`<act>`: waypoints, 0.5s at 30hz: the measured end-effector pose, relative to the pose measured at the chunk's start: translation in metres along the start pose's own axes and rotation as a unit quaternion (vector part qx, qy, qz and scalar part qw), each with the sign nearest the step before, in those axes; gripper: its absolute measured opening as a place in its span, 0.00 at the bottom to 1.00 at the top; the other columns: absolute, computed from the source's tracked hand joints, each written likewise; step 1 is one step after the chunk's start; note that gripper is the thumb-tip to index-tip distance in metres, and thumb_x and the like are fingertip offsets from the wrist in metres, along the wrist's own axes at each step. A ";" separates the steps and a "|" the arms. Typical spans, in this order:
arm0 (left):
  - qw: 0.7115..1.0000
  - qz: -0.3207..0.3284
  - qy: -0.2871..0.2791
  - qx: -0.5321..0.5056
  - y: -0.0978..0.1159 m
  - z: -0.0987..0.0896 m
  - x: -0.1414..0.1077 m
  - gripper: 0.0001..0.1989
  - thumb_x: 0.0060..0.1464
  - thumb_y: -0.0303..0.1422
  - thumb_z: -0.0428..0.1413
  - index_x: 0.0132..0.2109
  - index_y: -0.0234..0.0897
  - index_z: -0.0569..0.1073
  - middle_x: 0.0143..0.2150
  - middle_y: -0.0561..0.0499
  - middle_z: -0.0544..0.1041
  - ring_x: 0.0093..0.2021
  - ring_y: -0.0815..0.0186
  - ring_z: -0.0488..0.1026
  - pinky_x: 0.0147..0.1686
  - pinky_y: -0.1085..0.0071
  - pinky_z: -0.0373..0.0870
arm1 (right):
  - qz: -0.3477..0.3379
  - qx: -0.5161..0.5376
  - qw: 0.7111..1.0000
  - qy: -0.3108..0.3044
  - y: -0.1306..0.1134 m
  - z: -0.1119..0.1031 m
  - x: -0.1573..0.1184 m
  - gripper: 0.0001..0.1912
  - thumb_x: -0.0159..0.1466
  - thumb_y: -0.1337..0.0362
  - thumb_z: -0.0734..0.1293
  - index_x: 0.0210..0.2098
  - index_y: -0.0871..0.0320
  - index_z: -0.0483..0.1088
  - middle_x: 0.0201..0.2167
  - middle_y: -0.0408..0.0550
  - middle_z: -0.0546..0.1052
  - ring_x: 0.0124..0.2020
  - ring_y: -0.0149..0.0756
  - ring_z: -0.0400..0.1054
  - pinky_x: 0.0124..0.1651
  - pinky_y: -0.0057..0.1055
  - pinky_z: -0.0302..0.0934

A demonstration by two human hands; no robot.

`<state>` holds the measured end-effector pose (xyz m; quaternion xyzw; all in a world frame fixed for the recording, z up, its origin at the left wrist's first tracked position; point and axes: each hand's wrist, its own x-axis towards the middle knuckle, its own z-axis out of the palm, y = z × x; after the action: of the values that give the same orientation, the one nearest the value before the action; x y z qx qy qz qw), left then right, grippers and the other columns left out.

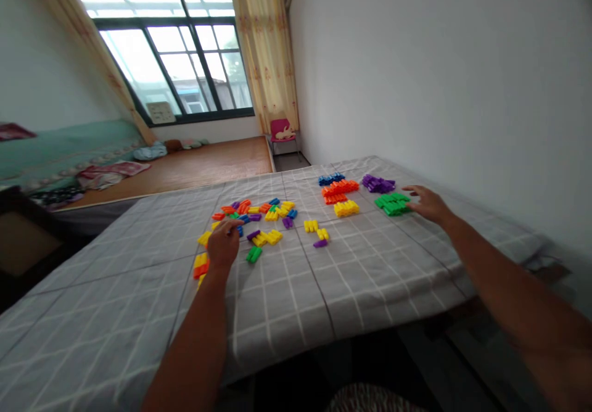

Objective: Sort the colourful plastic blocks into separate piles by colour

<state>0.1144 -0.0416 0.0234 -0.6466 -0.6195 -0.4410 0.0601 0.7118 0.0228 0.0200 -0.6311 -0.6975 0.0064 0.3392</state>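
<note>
Small plastic pieces in several colours lie on a grey checked cloth. My left hand [224,242] is over the mixed group on the left, its fingers bent near a blue piece [243,219]; whether it holds anything is too small to tell. On the right, my right hand [428,203] has its thumb and fingers apart at the edge of the green pile [392,204]. Beside that pile are a purple pile [378,183], an orange pile [340,188], a yellow pile [346,208] and a blue pile [331,179].
Between the groups lie loose yellow pieces [311,226] and a purple piece [320,243]. A green piece [253,254] is near my left hand. Past the cloth-covered table [370,276] are a wooden platform [217,159], a pink chair [279,126] and a white wall [398,66].
</note>
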 end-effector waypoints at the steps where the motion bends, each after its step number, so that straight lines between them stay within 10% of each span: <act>1: 1.000 -0.009 0.009 -0.010 0.001 -0.001 0.000 0.15 0.51 0.26 0.47 0.40 0.40 0.78 0.44 0.49 0.79 0.47 0.61 0.75 0.49 0.64 0.71 | -0.007 -0.008 1.000 0.030 -0.013 0.002 0.001 0.22 0.53 0.66 0.66 0.48 0.58 0.71 0.48 0.56 0.76 0.45 0.47 0.73 0.45 0.42 0.69; 4: 0.997 -0.041 0.045 -0.039 0.001 -0.004 0.002 0.16 0.50 0.25 0.48 0.40 0.38 0.78 0.42 0.48 0.80 0.45 0.62 0.75 0.46 0.66 0.72 | -0.058 0.030 0.996 0.053 -0.073 0.019 0.002 0.18 0.58 0.65 0.62 0.48 0.56 0.72 0.45 0.55 0.77 0.41 0.44 0.73 0.41 0.40 0.70; 15: 0.976 -0.131 0.151 -0.084 -0.026 -0.003 0.002 0.15 0.50 0.23 0.48 0.37 0.36 0.79 0.38 0.47 0.81 0.41 0.62 0.76 0.46 0.66 0.71 | -0.386 0.148 0.868 -0.274 -0.332 0.151 -0.051 0.13 0.63 0.65 0.64 0.47 0.58 0.72 0.45 0.53 0.76 0.38 0.36 0.73 0.44 0.35 0.66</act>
<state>0.0900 -0.0361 0.0141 -0.4890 -0.6432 -0.5878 0.0402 0.3469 -0.0268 0.0253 -0.2269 -0.9412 0.1508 0.1996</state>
